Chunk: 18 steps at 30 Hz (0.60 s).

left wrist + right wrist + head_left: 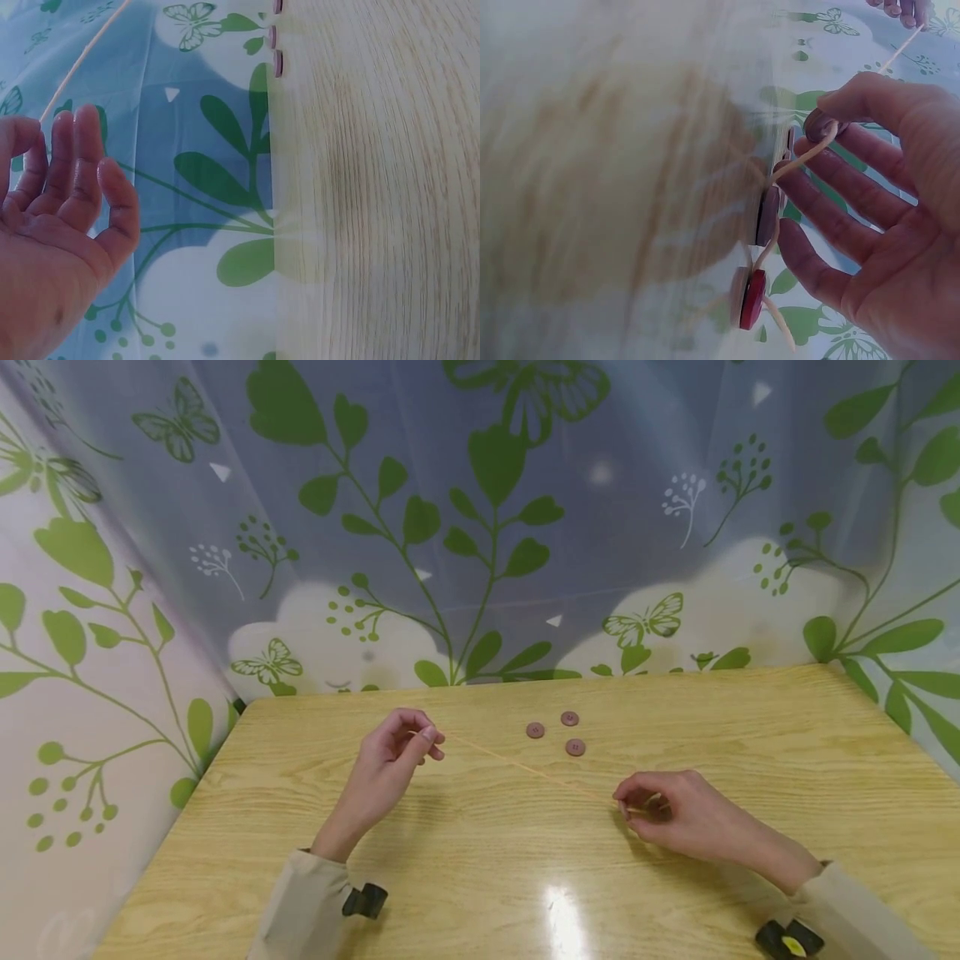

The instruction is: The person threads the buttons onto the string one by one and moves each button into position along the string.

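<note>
There are two hands (386, 768) (678, 814), one desk (450, 877), one thread (517, 765), three loose brown buttons (535, 730) (570, 718) (575, 747); the right wrist view shows two more brown buttons (820, 124) (766, 219) and one red button (755, 300)

A curtain (600, 543) printed with green leaves (498, 464) and butterflies (178, 422) is hanging behind the worktop (465, 843), showing blue-grey above pale cloud shapes (337, 627). Similar leafy fabric (123, 718) is lining the left side. A bright reflection (564, 918) is gleaming on the yellowish wood grain.
</note>
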Available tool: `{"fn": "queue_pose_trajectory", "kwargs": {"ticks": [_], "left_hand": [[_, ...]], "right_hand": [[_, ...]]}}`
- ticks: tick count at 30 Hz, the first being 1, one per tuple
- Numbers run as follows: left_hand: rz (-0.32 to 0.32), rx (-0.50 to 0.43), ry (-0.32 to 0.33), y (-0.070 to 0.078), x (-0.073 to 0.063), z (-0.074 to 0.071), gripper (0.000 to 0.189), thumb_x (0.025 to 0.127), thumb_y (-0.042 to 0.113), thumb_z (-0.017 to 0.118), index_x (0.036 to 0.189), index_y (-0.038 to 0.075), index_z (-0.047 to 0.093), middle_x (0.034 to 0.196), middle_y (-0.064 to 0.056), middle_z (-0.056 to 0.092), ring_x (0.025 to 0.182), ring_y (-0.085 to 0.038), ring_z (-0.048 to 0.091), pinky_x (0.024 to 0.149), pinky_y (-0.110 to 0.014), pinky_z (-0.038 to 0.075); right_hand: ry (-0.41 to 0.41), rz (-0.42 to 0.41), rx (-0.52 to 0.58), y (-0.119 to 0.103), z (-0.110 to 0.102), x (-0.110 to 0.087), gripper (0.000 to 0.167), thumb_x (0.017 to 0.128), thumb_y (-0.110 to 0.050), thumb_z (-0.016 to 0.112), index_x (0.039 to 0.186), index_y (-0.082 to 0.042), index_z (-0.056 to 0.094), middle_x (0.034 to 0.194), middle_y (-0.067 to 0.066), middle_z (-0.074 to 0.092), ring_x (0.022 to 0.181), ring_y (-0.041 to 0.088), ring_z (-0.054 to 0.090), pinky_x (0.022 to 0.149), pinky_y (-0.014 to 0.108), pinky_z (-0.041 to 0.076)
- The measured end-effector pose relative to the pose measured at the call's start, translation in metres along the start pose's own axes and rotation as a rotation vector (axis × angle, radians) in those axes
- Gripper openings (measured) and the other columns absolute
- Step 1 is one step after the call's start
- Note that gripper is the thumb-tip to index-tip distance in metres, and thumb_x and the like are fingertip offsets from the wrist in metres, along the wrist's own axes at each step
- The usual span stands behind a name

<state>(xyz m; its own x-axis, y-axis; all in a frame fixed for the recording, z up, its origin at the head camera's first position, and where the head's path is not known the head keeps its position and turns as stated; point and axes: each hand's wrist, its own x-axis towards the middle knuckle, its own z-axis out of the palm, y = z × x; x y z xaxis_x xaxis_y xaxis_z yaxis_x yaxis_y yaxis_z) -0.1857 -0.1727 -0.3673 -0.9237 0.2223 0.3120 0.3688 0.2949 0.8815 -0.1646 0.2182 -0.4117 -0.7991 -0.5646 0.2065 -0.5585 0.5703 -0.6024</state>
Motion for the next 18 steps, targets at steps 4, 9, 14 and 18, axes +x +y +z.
{"fn": "queue_pose_trajectory", "kwargs": {"ticks": [4,9,14,18], "left_hand": [[0.001,0.003,-0.002,0.0001,0.0003,0.0000,0.012,0.107,0.015,0.054,0.110,0.004,0.059,0.104,-0.012,0.070,0.085,-0.009,0.070,0.076,-0.024,0.052],[-0.012,-0.003,-0.004,0.0007,0.0003,-0.0001,0.012,0.107,0.015,0.053,0.111,0.004,0.058,0.106,-0.015,0.069,0.085,-0.009,0.070,0.077,-0.027,0.054],[-0.019,-0.003,-0.005,0.0001,0.0001,-0.0001,0.013,0.108,0.015,0.052,0.112,0.004,0.057,0.105,-0.013,0.070,0.086,-0.010,0.070,0.078,-0.028,0.055],[-0.020,-0.004,0.003,-0.0013,-0.0003,-0.0005,0.013,0.108,0.015,0.052,0.112,0.004,0.057,0.104,-0.012,0.069,0.085,-0.010,0.071,0.078,-0.028,0.055]], "right_hand": [[-0.001,-0.008,-0.023,0.0008,-0.0003,0.0005,0.025,0.085,-0.004,0.077,0.106,-0.017,0.073,0.095,-0.008,0.075,0.086,0.001,0.068,0.072,0.024,0.059],[0.000,-0.015,-0.054,0.0015,-0.0003,0.0013,0.024,0.084,-0.004,0.077,0.104,-0.017,0.073,0.095,-0.009,0.076,0.087,0.001,0.068,0.075,0.026,0.060],[-0.016,-0.006,-0.055,0.0018,-0.0014,0.0010,0.023,0.085,-0.005,0.076,0.104,-0.017,0.073,0.096,-0.009,0.075,0.088,0.002,0.069,0.074,0.025,0.060],[-0.024,-0.013,-0.067,0.0024,-0.0021,0.0004,0.022,0.085,-0.005,0.076,0.104,-0.016,0.072,0.096,-0.010,0.074,0.090,0.004,0.070,0.075,0.025,0.060]]}}
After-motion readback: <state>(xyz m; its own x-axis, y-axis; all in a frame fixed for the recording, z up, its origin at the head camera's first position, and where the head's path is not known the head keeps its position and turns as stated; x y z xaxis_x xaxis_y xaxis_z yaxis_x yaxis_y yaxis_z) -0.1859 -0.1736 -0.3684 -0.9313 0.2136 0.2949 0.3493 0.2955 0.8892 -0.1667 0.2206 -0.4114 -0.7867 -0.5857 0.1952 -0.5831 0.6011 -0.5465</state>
